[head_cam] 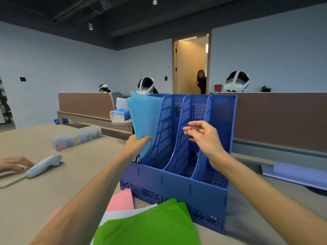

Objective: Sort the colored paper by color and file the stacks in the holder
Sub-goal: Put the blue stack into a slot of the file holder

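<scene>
- Where the table (35, 200) comes nearest the camera, a fanned stack of green paper (146, 225) lies flat, its long axis running from lower left to upper right, towards the holder.
- Under it, white paper (123, 213) shows as a strip. Pink paper (121, 200) lies flat beyond that, one corner pointing at the holder's front wall.
- The blue holder (177, 188) stands upright just behind the sheets. It has three compartments side by side, open ends facing the camera, and the middle and right ones hold nothing.
- The left hand (137, 145) grips the near edge of a stack of light blue paper (145, 117). This stack stands on end in the left compartment, long axis near vertical, its top leaning slightly left and rising above the holder.
- The right hand (203, 137) holds nothing, fingers loosely spread in front of the divider between the middle and right compartments. Whether it touches the divider is unclear.
- To the left, a pale controller (44, 165) rests on the beige table beside another person's hand (14, 164), with a clear plastic box (76, 137) farther back.
- Behind the holder a tissue pack (119, 114) sits by a brown partition (283, 117).
- Beyond it, seated people wear headsets, and an open doorway (191, 64) breaks the pale blue wall under a dark ceiling.
</scene>
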